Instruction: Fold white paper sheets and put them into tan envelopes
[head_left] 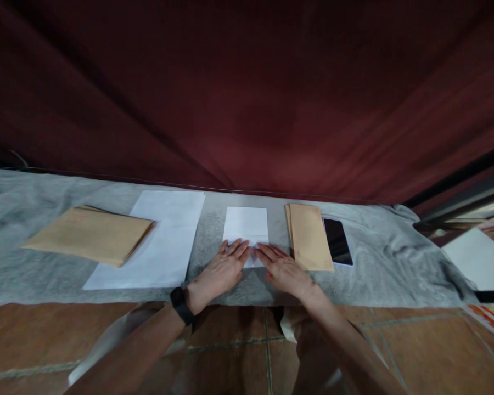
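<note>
Two grips splayed flat, left hand [221, 270] and right hand [282, 270] pressing white paper [246, 225], long axis pointing away.

A grey cloth [374, 274] runs across the middle of the frame, rumpled at its right end. On its left part lies a stack of brown envelopes [88, 235], its right edge resting on a large white sheet [164, 241] just beside it. Right of centre lies a narrower pile of brown envelopes [308, 236], with a dark-screened phone [337, 241] touching its right side. A dark red curtain [247, 93] fills the upper half. Brown floor tiles [239, 356] cover the bottom. Another white sheet [473, 258] sits at the right edge.
</note>
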A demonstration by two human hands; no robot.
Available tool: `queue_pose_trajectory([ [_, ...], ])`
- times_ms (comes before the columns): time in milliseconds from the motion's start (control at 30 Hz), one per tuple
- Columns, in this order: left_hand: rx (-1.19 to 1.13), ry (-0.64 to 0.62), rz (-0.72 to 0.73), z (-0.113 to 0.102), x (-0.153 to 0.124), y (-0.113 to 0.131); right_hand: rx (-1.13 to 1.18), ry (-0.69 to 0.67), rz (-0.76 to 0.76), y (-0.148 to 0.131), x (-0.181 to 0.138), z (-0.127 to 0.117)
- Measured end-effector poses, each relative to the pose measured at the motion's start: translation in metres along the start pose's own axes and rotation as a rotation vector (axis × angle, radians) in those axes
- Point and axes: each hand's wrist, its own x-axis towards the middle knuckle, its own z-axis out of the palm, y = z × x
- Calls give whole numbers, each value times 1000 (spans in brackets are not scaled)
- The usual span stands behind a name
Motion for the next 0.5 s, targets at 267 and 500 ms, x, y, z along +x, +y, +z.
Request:
queue_pose_trajectory([
  [267, -163, 140, 46, -12, -2, -34, 98, 19, 57, 9, 5, -11],
  [500, -387, 84, 157, -16, -19, -39, 333, 28, 71, 12, 0, -13],
])
